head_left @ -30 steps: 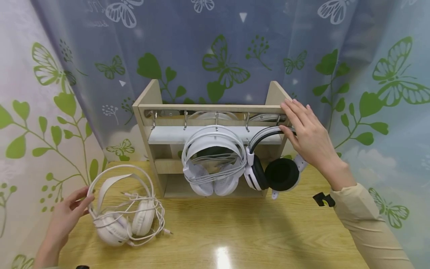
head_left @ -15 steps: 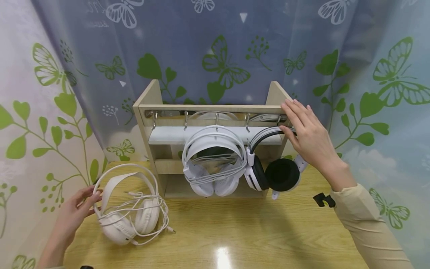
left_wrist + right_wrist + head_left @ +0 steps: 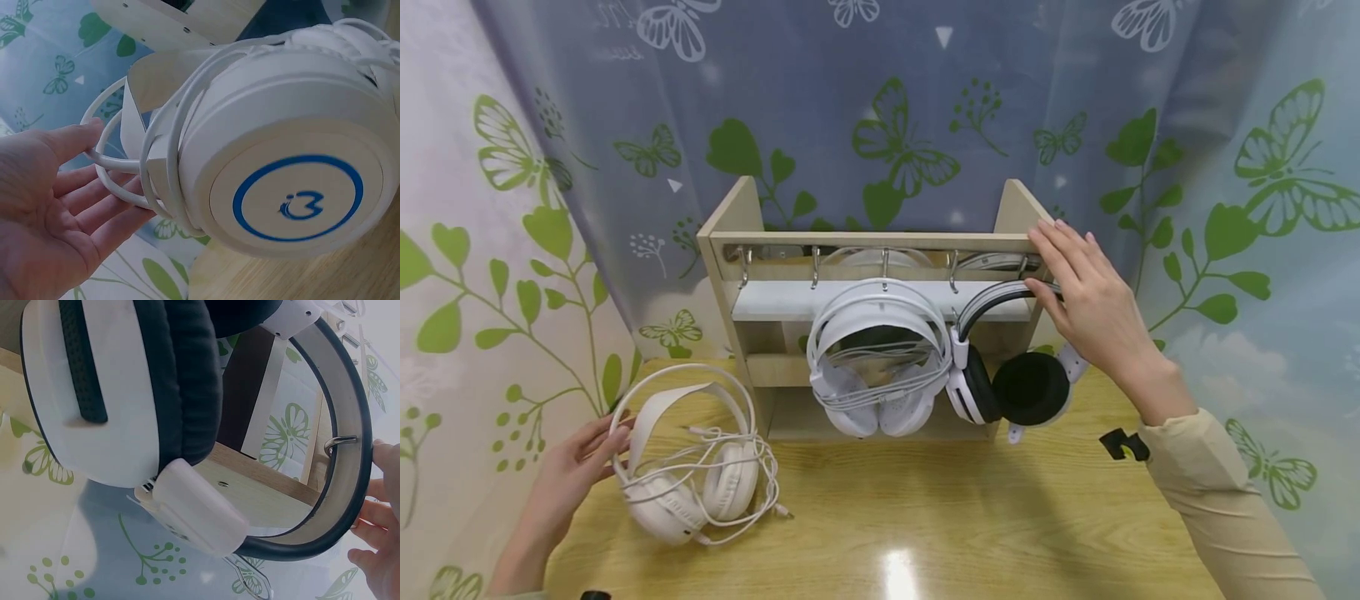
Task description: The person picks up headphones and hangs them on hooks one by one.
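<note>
My left hand [image 3: 568, 479] pinches the thin headband of white headphones [image 3: 658, 508] between thumb and fingers, left of a wooden rack [image 3: 760, 239]. Their cable is wound loosely round both earcups, and the left wrist view shows a blue ring on the outer earcup [image 3: 300, 197]. Whether they touch the table cannot be told. My right hand [image 3: 1093, 304] lies with straight fingers on the rack's top right corner. Just below it, black-and-white headphones [image 3: 973, 387] hang from a hook; in the right wrist view, the fingers are at their headband [image 3: 359, 456].
Other white headphones [image 3: 838, 387] hang from the rack's middle hook, cable wrapped across them. Metal hooks [image 3: 815, 268] line the rail. A white shelf [image 3: 775, 302] sits behind. The rack stands on a wooden table [image 3: 880, 500] before a patterned curtain [image 3: 820, 100].
Over the second my left hand has shifted slightly right with the white headphones, then almost stopped. My right hand and the hung headphones have stayed in place.
</note>
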The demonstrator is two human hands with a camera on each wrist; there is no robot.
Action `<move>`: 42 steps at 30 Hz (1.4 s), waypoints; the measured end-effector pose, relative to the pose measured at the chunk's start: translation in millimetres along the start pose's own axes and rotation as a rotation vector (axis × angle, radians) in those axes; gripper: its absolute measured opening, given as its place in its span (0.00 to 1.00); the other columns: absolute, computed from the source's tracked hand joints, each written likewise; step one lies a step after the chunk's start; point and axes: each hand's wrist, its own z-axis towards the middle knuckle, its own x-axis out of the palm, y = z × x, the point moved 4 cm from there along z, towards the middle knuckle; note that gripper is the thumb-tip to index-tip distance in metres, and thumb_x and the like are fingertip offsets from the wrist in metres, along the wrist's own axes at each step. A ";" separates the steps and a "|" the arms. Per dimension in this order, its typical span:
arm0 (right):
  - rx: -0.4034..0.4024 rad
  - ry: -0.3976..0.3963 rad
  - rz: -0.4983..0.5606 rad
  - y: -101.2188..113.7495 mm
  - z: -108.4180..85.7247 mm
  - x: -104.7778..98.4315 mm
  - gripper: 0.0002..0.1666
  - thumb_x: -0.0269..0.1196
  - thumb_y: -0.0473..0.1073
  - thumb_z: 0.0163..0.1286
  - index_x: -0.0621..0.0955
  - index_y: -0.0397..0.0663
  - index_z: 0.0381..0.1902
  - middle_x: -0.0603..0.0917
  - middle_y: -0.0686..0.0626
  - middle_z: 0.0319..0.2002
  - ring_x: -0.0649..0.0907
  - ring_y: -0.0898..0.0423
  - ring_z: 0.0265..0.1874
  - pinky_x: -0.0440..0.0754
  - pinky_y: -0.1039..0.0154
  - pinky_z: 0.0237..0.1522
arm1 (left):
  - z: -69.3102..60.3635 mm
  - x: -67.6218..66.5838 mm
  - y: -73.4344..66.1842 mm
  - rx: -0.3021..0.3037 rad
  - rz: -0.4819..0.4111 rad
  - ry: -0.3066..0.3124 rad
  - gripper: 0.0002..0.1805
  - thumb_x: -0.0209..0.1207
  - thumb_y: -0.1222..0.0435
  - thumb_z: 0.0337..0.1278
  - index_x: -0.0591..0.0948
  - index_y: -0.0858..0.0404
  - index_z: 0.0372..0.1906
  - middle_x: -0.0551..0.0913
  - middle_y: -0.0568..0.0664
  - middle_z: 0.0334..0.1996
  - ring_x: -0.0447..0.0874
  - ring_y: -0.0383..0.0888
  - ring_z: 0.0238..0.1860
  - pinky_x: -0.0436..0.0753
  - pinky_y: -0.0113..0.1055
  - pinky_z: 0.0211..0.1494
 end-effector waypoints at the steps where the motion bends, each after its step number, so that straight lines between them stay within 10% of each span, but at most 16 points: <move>1: 0.000 0.000 0.000 0.0 0.2 0.0 0.40 0.40 0.63 0.81 0.64 0.40 0.77 0.67 0.38 0.74 0.63 0.42 0.76 0.52 0.46 0.79 | 0.0 0.1 -0.1 0.003 -0.010 -0.002 0.15 0.54 0.67 0.76 0.76 0.50 0.61 0.82 0.23 0.50 0.83 0.23 0.46 0.86 0.26 0.40; 16: -0.003 0.002 -0.005 0.3 0.7 1.7 0.41 0.40 0.64 0.81 0.65 0.40 0.77 0.68 0.37 0.74 0.64 0.42 0.76 0.53 0.45 0.78 | -5.4 3.0 -4.0 0.100 -0.080 -0.005 0.18 0.50 0.70 0.77 0.78 0.47 0.60 0.84 0.27 0.51 0.85 0.27 0.45 0.85 0.25 0.40; 42: -0.002 0.004 0.001 -0.1 0.2 -0.4 0.38 0.45 0.60 0.82 0.64 0.40 0.77 0.67 0.37 0.74 0.63 0.42 0.76 0.52 0.46 0.79 | -1.7 0.4 -51.8 0.282 -0.066 0.050 0.21 0.47 0.77 0.75 0.75 0.60 0.66 0.84 0.34 0.54 0.84 0.28 0.50 0.84 0.22 0.44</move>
